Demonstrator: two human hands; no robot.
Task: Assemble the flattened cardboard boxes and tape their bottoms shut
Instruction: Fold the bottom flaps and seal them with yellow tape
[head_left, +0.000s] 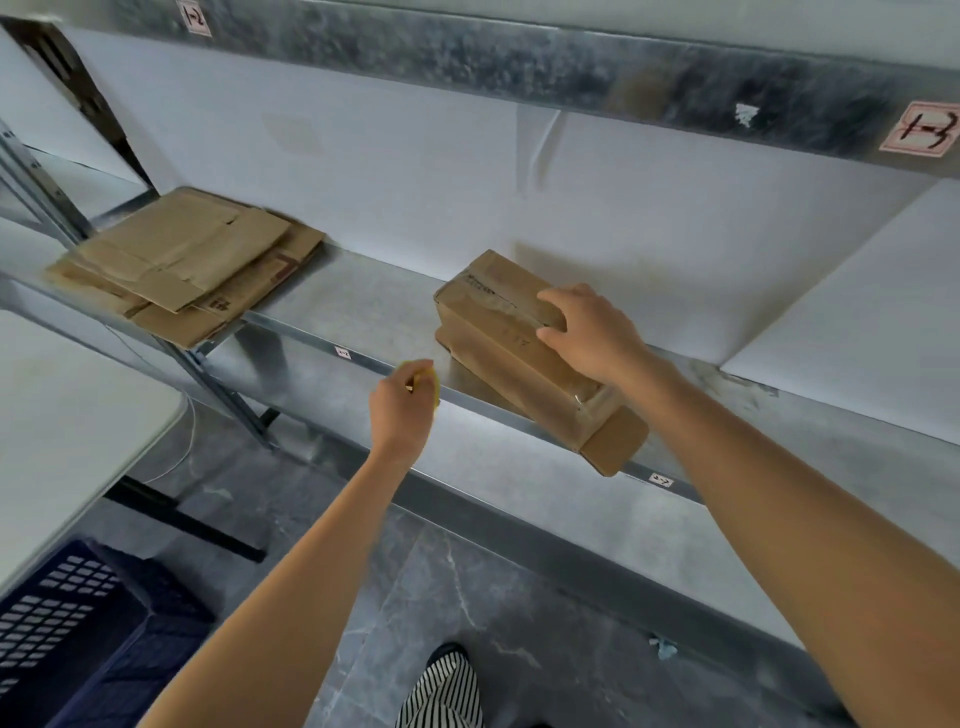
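Head | right grip (597, 338) clasps box (491, 317) | left grip (402, 408) pinches yellow item (436, 387)

We see a plain brown assembled cardboard box (519, 338), and the flattened cardboard boxes (182, 265) share that brown, with dark reddish-brown printed marks. The shelf (363, 312) is grey metal with a mottled sheen, and the wall (415, 171) behind is white. The label (922, 130) is white, pink-bordered, with black handwriting. The left hand (402, 410) holds a small yellow object (435, 387). The floor (467, 597) is dark grey with white veins. The crate (78, 623) is navy blue in a grid pattern, the tabletop (67, 426) is off-white, and the trouser leg (441, 696) is striped black and white.
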